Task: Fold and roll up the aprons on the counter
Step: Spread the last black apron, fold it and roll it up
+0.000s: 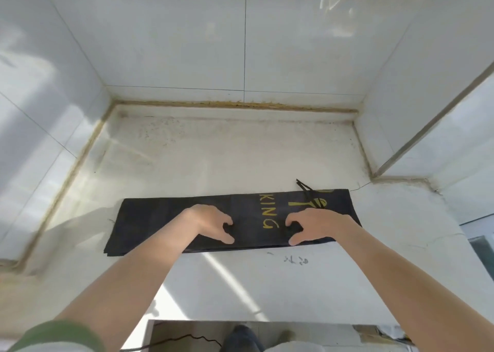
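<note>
A black apron (160, 218) lies folded into a long, narrow strip across the white tabletop (213, 159). It sits near the front edge, running left to right, well out from the tiled back wall (187, 44). Yellow lettering (268, 214) reading "KING" shows on its right half, turned sideways. A thin black tie string (306, 187) pokes out over the far edge near the right end.

The person leans in with both bare forearms, a green sleeve (58, 334) showing at the left elbow. The left hand (211, 224) rests around the middle of the strip and the right hand (312, 226) on the right part, the two a little apart with the lettering between them. On each hand the fingers (227, 220) curl toward the thumb and pinch a small bunch of the black cloth.

A faint scribbled mark (296, 260) sits on the tabletop just in front of the apron, below the right hand.
</note>
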The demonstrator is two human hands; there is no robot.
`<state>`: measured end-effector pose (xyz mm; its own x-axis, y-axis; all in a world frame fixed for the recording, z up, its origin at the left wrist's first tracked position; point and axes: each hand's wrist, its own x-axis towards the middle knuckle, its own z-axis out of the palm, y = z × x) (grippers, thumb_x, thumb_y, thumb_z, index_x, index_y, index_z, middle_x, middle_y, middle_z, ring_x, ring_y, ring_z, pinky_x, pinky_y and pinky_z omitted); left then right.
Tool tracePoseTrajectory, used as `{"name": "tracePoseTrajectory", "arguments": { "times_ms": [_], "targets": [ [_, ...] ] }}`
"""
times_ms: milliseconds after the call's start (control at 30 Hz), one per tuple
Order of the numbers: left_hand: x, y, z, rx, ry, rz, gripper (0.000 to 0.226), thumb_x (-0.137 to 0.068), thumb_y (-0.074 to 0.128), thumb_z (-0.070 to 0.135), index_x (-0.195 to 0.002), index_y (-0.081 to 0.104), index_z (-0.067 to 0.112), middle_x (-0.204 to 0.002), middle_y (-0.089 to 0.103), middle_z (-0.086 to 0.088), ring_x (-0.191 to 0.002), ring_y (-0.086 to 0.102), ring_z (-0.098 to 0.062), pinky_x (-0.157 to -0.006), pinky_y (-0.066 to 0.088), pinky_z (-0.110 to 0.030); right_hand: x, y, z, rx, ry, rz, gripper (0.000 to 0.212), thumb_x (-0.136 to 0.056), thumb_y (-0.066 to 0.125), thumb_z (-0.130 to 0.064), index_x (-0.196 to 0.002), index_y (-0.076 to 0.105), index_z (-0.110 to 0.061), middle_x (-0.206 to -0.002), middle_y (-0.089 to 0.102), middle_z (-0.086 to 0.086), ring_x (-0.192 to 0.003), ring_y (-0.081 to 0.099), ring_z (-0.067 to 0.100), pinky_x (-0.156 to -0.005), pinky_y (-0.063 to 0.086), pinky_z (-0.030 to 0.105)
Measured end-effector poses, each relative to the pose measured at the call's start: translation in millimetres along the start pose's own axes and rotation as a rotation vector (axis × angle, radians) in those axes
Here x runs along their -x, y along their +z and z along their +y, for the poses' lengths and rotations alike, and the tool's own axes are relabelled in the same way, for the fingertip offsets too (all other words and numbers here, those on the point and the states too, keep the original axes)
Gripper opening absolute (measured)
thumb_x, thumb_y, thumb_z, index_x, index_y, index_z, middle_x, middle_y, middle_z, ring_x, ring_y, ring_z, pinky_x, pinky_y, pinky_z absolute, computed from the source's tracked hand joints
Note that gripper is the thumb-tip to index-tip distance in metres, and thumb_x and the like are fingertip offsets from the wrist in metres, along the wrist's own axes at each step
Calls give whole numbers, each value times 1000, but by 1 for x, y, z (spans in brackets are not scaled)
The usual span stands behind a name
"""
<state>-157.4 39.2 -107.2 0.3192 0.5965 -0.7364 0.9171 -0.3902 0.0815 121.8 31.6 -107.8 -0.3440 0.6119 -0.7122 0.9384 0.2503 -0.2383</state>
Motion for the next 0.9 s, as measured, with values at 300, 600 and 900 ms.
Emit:
{"name": "tracePoseTrajectory", "arguments": {
  "times_ms": [300, 600, 900],
  "targets": [
    [-31, 15, 10, 154, -11, 487, 53, -103, 33, 39, -151, 23, 18, -156, 21, -9, -143, 20, -25, -116, 19, -38, -10, 18, 1, -247, 153, 283, 17, -101, 39, -29, -107, 46, -15, -74, 52, -3, -64, 54, 15, -55, 40, 21],
    [-67, 47, 18, -7, 117, 314, 60, -103, 19, 47, -149, -16, 32, -156, -27, -4, -144, -25, -19, -117, -12, -39, -23, 49, 26, -375, 362, 319, 61, -102, 29, -35, -152, -1, -18, -96, 63, 13, -69, 60, 26, -71, 53, 37],
    [-86, 32, 49, 50, -20, 519, 59, -103, 23, 34, -153, -5, 20, -161, -6, -9, -147, -4, -31, -119, 2, -47, -38, 50, 55, -464, 293, 623, 78, -93, 56, -33, -152, 9, -13, -136, 38, 13, -125, 38, 29, -101, 38, 38]
  ]
}}
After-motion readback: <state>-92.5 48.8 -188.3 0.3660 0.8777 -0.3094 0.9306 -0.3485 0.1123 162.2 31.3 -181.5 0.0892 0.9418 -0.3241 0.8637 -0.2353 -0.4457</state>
